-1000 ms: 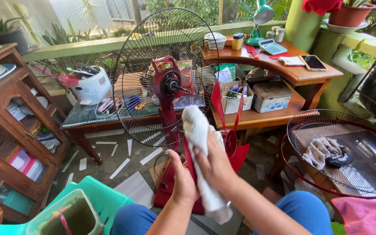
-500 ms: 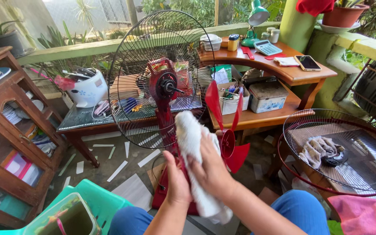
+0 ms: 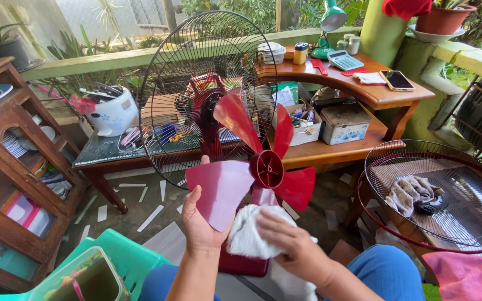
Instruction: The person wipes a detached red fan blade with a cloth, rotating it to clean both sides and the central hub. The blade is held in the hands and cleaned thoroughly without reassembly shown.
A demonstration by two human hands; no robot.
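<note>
fan's in pieces: rear grille on its stand, front grille off by the desk. red blade is turned face-on now, not edge-on like before. left hand fingers clenched on one blade, right hand pressing the white rag lower down, so wiping looks partway done.

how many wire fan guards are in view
2. One rear guard stands upright on the red fan, behind the red blade piece that the left hand holds. The other guard lies flat at right, with a rag in it. Others may be hidden.
</note>
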